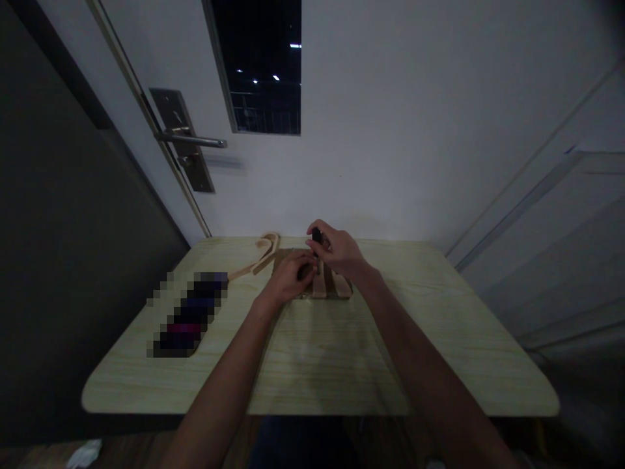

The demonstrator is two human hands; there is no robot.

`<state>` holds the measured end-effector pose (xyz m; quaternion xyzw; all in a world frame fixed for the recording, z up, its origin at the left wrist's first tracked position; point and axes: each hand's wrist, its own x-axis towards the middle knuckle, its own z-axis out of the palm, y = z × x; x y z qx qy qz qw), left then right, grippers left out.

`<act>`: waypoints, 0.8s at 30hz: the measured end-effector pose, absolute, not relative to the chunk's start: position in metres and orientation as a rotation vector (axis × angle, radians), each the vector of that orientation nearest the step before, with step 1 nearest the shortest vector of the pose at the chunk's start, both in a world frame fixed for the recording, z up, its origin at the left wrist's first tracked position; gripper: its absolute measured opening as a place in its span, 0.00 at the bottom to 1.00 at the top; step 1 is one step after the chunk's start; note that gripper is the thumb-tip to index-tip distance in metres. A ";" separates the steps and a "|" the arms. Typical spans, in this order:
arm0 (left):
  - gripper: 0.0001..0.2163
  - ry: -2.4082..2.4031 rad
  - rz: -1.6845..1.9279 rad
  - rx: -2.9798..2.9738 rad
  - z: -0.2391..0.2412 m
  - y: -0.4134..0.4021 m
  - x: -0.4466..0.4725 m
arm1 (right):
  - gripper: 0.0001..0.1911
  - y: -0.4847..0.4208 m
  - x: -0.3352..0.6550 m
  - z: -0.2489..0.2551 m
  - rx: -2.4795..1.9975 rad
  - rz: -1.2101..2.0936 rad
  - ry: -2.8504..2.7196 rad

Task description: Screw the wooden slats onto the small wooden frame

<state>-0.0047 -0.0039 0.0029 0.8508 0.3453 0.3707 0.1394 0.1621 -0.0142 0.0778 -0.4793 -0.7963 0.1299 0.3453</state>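
My left hand point(289, 277) and my right hand point(336, 251) meet at the far middle of a light wooden table point(322, 352). My right hand is closed around a small dark tool point(317, 236) held upright, its tip pointing down. My left hand rests with curled fingers on a wooden assembly of flat slats point(332, 284), holding it against the table just below the tool. The contact point between tool and wood is hidden by my fingers. The room is dim.
A curved wooden piece point(261, 257) lies left of the hands near the table's far edge. A blurred-out dark object point(188, 316) lies on the left of the table. A white door with a metal lever handle point(190, 139) stands behind the table.
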 end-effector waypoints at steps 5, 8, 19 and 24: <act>0.07 1.000 1.066 2.459 0.007 -0.006 -0.003 | 0.12 -0.013 0.159 0.076 -1.301 0.224 -2.056; 0.06 1.011 1.076 2.459 0.006 -0.007 -0.003 | 0.14 -0.012 0.156 0.078 -1.356 0.143 -2.073; 0.06 0.996 1.072 2.462 0.005 -0.004 -0.003 | 0.24 -0.016 0.149 0.074 -1.530 0.053 -2.048; 0.06 0.991 1.076 2.449 0.006 -0.005 -0.002 | 0.22 -0.017 0.153 0.070 -1.292 0.245 -1.974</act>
